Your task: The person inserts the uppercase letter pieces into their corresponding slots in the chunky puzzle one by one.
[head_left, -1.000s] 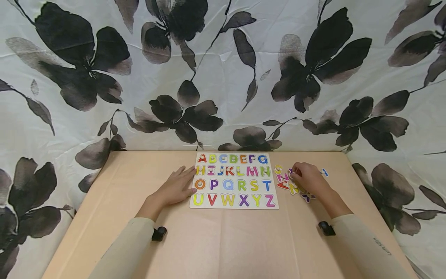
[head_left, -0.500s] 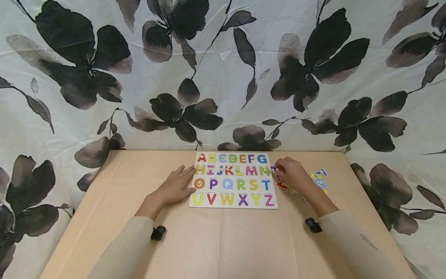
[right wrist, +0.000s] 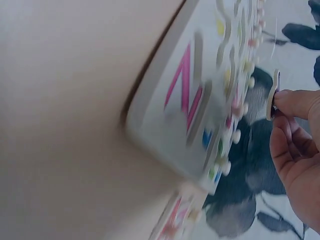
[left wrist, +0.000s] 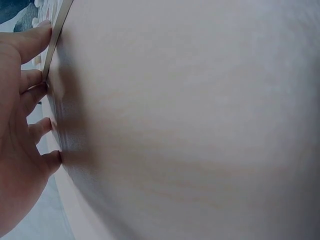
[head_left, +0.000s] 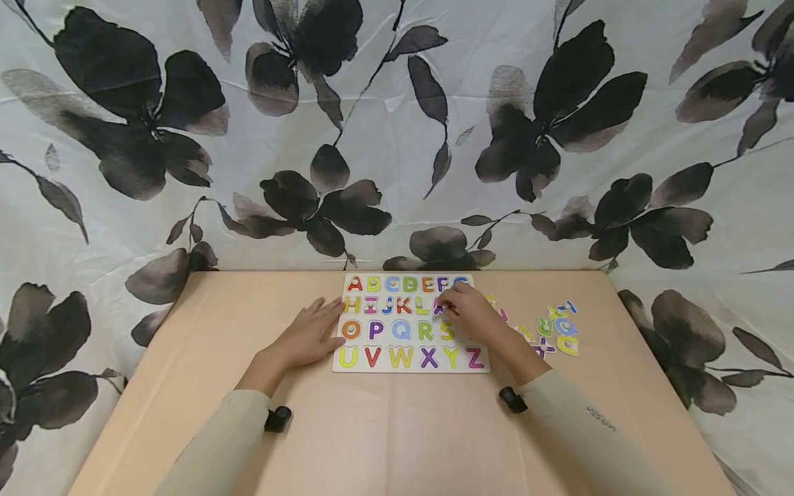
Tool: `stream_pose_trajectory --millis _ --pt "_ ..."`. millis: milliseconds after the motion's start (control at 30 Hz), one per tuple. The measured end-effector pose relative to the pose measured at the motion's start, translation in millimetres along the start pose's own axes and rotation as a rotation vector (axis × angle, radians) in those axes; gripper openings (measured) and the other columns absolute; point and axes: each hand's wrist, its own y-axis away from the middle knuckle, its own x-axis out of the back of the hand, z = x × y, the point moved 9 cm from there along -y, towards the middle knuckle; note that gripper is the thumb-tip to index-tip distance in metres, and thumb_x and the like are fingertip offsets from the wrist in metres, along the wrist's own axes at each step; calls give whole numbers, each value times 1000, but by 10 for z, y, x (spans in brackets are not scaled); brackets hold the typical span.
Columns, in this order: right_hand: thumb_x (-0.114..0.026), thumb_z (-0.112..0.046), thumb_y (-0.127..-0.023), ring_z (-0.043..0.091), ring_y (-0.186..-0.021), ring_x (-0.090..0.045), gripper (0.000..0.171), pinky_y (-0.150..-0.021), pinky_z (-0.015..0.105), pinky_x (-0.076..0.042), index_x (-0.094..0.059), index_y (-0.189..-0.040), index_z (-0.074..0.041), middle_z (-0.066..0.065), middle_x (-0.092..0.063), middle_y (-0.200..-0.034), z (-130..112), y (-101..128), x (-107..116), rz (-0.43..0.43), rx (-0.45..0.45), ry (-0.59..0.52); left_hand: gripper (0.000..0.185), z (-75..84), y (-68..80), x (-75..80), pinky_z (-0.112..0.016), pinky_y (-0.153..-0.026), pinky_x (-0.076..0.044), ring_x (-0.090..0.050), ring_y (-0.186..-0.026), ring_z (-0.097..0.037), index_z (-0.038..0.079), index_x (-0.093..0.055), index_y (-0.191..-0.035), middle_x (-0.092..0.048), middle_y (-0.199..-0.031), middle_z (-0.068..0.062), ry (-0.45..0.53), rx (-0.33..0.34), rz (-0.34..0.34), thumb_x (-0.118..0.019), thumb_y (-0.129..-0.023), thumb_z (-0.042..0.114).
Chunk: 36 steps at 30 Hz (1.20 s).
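A white alphabet puzzle board (head_left: 387,342) with rows of coloured letters lies at the table's far side. My left hand (head_left: 307,334) rests at its left edge, fingers extended; in the left wrist view the thumb and fingertips touch around the board's edge (left wrist: 57,37). My right hand (head_left: 471,310) is over the board's upper right. Between thumb and fingers it pinches a small purple wooden letter piece (right wrist: 273,95), seen edge-on in the right wrist view; which letter cannot be made out. This hand hides part of the letters beneath it.
Loose letter pieces lie right of the board, among them a purple X (head_left: 542,346), a blue Q (head_left: 564,326) and a green R (head_left: 544,326). Some are partly hidden by the right forearm. A floral cloth (head_left: 397,138) hangs behind the table (head_left: 434,434).
My right hand has taken up the purple letter piece from the loose ones and carried it left over the board. The left hand stays on the board's edge.
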Motion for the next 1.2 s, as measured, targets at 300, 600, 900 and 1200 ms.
stream_pose_trajectory --millis 300,600,900,1200 --pt "-69 -10 -99 17 -98 -59 11 -94 34 -57 -76 -107 -12 2 -65 -109 -352 -115 -319 -101 65 -60 79 -11 10 6 -69 -124 -19 -18 -157 -47 8 -32 -162 -29 -170 -11 2 8 -8 -66 -98 40" --pt "-68 -15 -101 15 -101 -59 15 -97 32 -56 -74 -114 -14 1 -66 -112 -689 -273 -554 -158 112 -68 79 -9 7 6 -69 -124 -18 -18 -157 -47 8 -32 -163 -29 -170 -11 -6 10 -12 -65 -98 40" --pt "-66 -17 -102 14 -96 -60 12 -91 27 -57 -75 -111 -15 0 -66 -107 -998 -395 -744 -158 201 5 77 22 16 36 -71 -122 -20 -21 -156 -49 6 -33 -161 -31 -169 -13 -10 -7 -3 -65 -99 38" --pt "-67 -17 -102 12 -95 -59 13 -88 24 -56 -76 -110 -16 0 -66 -107 -1126 -452 -839 -186 221 20 76 10 23 42 -71 -122 -21 -22 -155 -49 6 -34 -161 -32 -169 -13 -14 -10 4 -65 -99 37"
